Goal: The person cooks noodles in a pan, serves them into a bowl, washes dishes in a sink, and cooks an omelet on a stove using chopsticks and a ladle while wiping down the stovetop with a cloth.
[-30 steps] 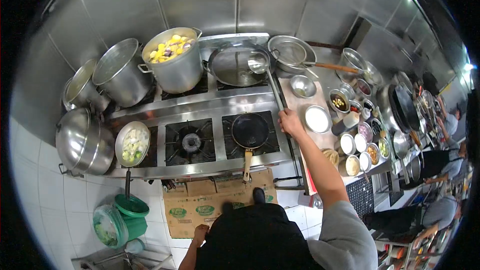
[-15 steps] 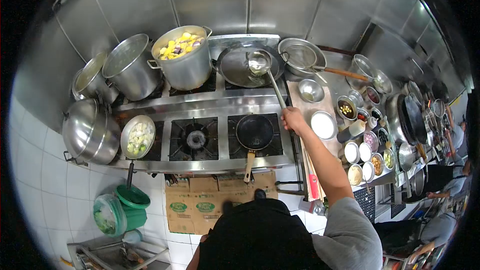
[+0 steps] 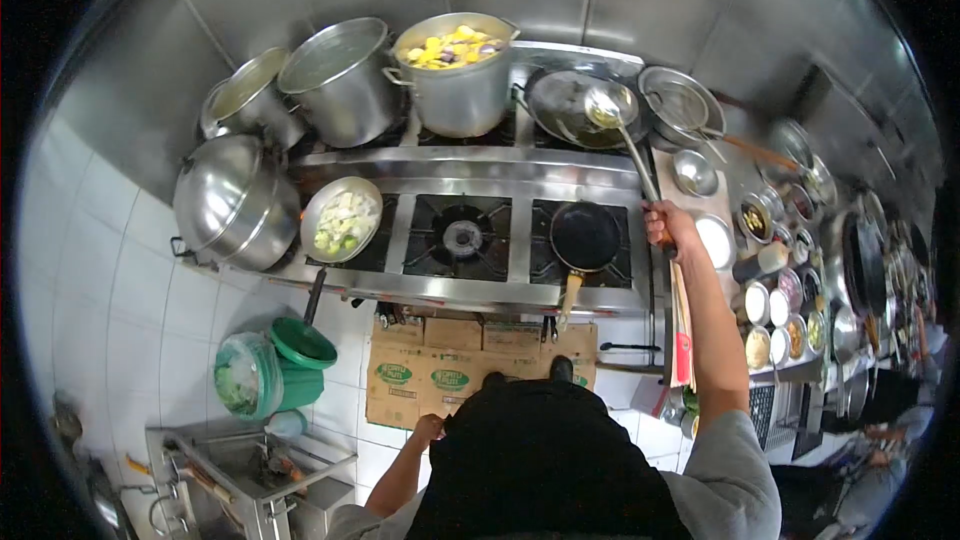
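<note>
In my right hand (image 3: 672,226) is the handle of a long metal ladle (image 3: 638,162). The ladle's bowl end lies over the large dark wok (image 3: 560,105) on the back burner. My left hand (image 3: 430,428) hangs low by my black apron, its fingers curled and no object showing in them. Left of the ladle handle, a small black frying pan (image 3: 584,236) with a wooden handle sits on the front right burner. A pan of cut pale and green vegetables (image 3: 345,223) rests on the front left burner.
A tall pot (image 3: 455,95) of yellow and purple pieces stands at the back, beside other big pots (image 3: 345,90). Bowls and containers (image 3: 757,302) crowd the right counter. Green bins (image 3: 295,370) stand on the floor near flattened cardboard (image 3: 410,405). Other people work far right.
The view has swung left, so the stove sits further right and higher in the picture. My left hand has come into fuller view. The ladle stays in my right hand, over the wok.
</note>
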The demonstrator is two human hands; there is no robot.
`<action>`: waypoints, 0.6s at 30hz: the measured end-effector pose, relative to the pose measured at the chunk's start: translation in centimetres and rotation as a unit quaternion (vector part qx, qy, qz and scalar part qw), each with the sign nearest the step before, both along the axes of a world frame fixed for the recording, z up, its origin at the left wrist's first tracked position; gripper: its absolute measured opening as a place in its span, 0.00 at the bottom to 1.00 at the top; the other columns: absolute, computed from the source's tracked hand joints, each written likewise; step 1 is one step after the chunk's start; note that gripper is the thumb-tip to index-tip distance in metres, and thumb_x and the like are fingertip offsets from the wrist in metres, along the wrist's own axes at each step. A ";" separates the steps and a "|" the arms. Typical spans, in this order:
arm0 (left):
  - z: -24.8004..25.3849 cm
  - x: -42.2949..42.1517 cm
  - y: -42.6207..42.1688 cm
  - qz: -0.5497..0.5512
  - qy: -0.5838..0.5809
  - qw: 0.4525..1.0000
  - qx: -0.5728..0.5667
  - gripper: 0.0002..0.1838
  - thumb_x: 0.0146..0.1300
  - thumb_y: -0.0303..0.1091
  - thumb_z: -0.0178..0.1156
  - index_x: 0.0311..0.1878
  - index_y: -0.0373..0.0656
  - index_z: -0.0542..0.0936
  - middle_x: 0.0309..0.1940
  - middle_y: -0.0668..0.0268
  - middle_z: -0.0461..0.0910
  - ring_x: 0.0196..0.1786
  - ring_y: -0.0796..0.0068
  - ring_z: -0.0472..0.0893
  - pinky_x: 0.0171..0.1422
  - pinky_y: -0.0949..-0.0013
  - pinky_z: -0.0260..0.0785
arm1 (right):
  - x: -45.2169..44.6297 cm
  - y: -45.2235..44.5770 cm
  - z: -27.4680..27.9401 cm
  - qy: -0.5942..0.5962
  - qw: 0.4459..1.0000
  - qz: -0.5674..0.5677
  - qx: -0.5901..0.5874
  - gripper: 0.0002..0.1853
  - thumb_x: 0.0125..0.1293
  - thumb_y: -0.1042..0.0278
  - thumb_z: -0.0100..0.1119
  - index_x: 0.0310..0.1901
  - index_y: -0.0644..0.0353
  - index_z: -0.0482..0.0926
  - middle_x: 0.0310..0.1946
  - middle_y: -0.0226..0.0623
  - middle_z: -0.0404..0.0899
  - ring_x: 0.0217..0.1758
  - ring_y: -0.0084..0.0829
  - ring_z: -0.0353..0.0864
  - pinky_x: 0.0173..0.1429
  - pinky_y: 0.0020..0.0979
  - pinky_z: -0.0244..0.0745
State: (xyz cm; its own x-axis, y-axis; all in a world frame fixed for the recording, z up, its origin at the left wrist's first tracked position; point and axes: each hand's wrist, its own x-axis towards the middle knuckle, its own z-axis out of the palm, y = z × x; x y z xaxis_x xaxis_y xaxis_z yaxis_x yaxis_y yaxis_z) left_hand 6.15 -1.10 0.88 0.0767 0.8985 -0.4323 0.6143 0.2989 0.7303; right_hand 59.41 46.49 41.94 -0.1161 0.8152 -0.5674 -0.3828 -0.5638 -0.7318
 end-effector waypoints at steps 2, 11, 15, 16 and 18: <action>1.0 -0.8 1.2 -0.089 0.066 0.993 0.036 0.21 0.57 0.54 0.64 0.29 0.43 0.83 0.29 0.56 0.85 0.37 0.52 0.85 0.41 0.53 0.79 | 1.9 -0.7 -1.0 0.049 0.998 0.036 0.000 0.07 0.75 0.63 0.48 0.44 0.56 0.72 0.22 0.21 0.64 0.17 0.14 0.59 0.18 0.20 0.55; -0.2 -5.8 3.7 -0.139 0.155 0.969 -0.131 0.25 0.58 0.60 0.66 0.31 0.44 0.86 0.29 0.58 0.85 0.36 0.61 0.85 0.40 0.59 0.77 | 1.4 -13.2 4.3 0.118 0.992 0.009 -0.038 0.14 0.76 0.65 0.45 0.56 0.63 0.71 0.26 0.23 0.66 0.19 0.14 0.59 0.18 0.19 0.57; -1.0 -7.4 5.1 0.127 -0.204 0.932 -0.272 0.15 0.65 0.46 0.64 0.34 0.43 0.82 0.21 0.62 0.78 0.27 0.67 0.80 0.29 0.62 0.70 | 0.5 -18.5 2.1 0.096 0.993 -0.011 -0.065 0.12 0.76 0.66 0.46 0.54 0.62 0.73 0.26 0.25 0.66 0.20 0.16 0.60 0.20 0.20 0.59; -0.8 -7.6 5.9 0.155 -0.234 0.910 -0.304 0.14 0.66 0.44 0.63 0.33 0.42 0.81 0.21 0.62 0.77 0.26 0.67 0.78 0.28 0.63 0.69 | 0.2 -19.6 1.4 0.093 0.993 -0.013 -0.071 0.12 0.76 0.66 0.46 0.53 0.62 0.73 0.26 0.25 0.66 0.20 0.16 0.60 0.20 0.20 0.59; -0.9 -7.6 7.5 0.133 -0.247 0.896 -0.344 0.13 0.67 0.40 0.61 0.32 0.41 0.79 0.19 0.63 0.74 0.23 0.69 0.74 0.25 0.63 0.65 | -0.6 -21.7 -0.3 0.064 0.995 -0.026 -0.073 0.09 0.74 0.67 0.49 0.49 0.62 0.73 0.26 0.27 0.67 0.20 0.18 0.62 0.20 0.22 0.61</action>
